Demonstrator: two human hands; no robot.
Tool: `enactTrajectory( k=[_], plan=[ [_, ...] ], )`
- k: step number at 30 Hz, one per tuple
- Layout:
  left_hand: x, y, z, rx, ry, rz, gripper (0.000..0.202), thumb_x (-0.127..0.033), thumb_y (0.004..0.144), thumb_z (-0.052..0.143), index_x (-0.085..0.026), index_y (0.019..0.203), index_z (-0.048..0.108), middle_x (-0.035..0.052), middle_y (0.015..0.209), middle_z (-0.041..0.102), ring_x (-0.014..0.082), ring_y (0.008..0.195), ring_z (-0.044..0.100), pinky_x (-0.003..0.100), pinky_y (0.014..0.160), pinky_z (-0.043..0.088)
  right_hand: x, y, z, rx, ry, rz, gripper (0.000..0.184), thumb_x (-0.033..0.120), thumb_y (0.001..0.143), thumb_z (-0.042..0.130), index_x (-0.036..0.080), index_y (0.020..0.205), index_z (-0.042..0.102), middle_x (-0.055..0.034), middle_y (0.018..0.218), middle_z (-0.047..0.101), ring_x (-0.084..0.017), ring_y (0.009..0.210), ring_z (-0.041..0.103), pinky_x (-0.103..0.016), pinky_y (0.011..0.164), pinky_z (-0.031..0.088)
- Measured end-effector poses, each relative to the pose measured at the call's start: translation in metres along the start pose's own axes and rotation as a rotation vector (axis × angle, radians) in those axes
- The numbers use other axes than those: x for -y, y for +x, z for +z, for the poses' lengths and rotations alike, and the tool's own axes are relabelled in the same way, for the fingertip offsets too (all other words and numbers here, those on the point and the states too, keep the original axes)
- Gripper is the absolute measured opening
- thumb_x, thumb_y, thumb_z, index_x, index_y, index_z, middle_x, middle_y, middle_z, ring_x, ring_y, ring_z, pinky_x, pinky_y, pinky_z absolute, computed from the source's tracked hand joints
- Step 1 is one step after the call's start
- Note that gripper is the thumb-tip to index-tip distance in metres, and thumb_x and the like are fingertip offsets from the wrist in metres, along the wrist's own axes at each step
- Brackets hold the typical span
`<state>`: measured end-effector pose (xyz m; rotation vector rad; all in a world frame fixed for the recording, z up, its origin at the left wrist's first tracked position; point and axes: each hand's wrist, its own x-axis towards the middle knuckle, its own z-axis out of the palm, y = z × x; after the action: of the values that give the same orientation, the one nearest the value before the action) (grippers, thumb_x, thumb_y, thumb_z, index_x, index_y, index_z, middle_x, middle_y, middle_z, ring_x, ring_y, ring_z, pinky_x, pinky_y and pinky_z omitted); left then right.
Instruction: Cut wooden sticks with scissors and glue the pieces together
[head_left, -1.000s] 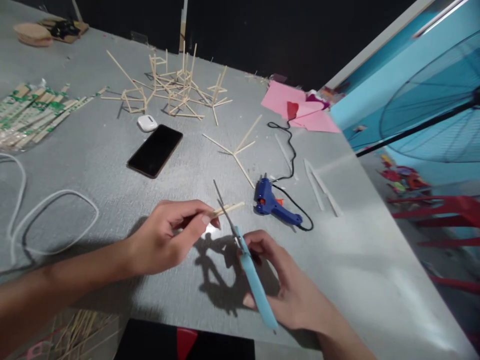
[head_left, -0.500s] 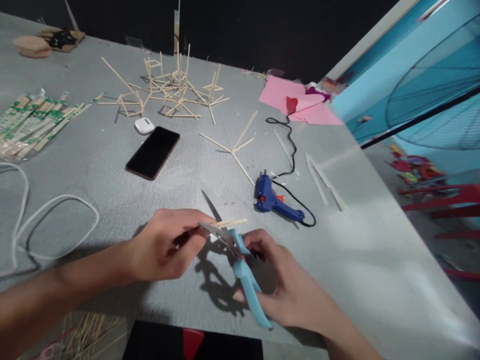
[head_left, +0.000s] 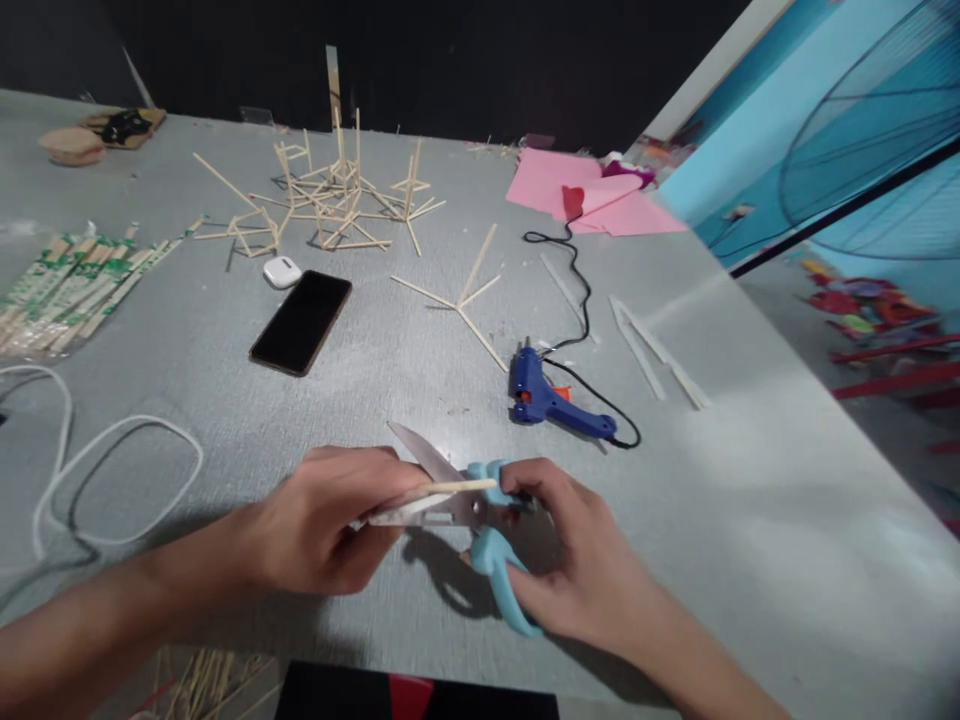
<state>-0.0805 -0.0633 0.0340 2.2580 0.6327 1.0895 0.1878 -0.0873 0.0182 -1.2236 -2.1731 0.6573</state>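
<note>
Pinched in my left hand (head_left: 334, 520) is a thin wooden stick (head_left: 461, 486), its free end pointing right across the scissors. My right hand (head_left: 574, 550) has its fingers in the light blue handles of the scissors (head_left: 501, 585). The blades are spread apart; one lies beside my left fingers, and the stick passes over them near the pivot. Beyond my hands lies a small branched piece of joined sticks (head_left: 460, 305). To its right a blue glue gun (head_left: 551, 398) rests on its side, with its black cord trailing back.
A larger stick framework (head_left: 330, 200) stands at the back. Left of centre are a phone (head_left: 301, 322) and a white earbud case (head_left: 281, 271). Packaged chopsticks (head_left: 79, 285) and a white cable (head_left: 124, 425) lie at left. Pink paper (head_left: 551, 180) and clear glue sticks (head_left: 637, 345) are at right.
The scissors have turned flatter and their blades stand wider apart. Both hands sit slightly lower in the picture, and the view has tilted a little.
</note>
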Motion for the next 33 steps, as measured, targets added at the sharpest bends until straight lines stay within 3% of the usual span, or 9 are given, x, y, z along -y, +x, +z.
enactTrajectory(
  k=[13,22,27,33],
  plan=[
    [0.0,0.001,0.001,-0.029,0.046,0.035,0.018,-0.005,0.088,0.052,-0.021,0.092,0.059,-0.0003,0.066,0.063,0.0128,0.053,0.055,0.024,0.055,0.045,0.0,0.0,0.001,-0.017,-0.043,-0.011,0.04,0.025,0.078,0.072,0.026,0.107,0.046,-0.0023,0.086,0.068,-0.02,0.072,0.061,-0.031,0.065,0.046],
    [0.005,-0.01,0.006,-0.072,-0.028,-0.046,0.025,-0.007,0.09,0.056,-0.024,0.107,0.064,0.0024,0.071,0.063,0.0157,0.059,0.056,0.028,0.055,0.046,0.009,0.003,0.002,0.02,0.029,0.031,0.034,0.027,0.08,0.07,0.027,0.101,0.044,0.0024,0.076,0.061,-0.015,0.06,0.054,-0.027,0.056,0.039],
    [0.004,-0.007,0.006,-0.073,-0.019,-0.086,0.014,-0.013,0.094,0.055,-0.024,0.096,0.063,0.0012,0.066,0.059,0.0158,0.055,0.051,0.029,0.052,0.043,0.01,0.003,0.003,0.041,0.04,0.06,0.033,0.028,0.081,0.07,0.026,0.1,0.043,0.0043,0.072,0.058,-0.013,0.055,0.048,-0.026,0.053,0.035],
    [-0.003,0.0,0.006,-0.067,0.001,-0.116,0.016,-0.01,0.096,0.049,-0.021,0.09,0.06,0.0036,0.067,0.063,0.0158,0.057,0.056,0.03,0.052,0.04,0.01,0.002,0.004,0.046,0.067,0.069,0.032,0.031,0.083,0.069,0.026,0.099,0.042,0.0061,0.069,0.055,-0.012,0.053,0.046,-0.026,0.051,0.034]
  ],
)
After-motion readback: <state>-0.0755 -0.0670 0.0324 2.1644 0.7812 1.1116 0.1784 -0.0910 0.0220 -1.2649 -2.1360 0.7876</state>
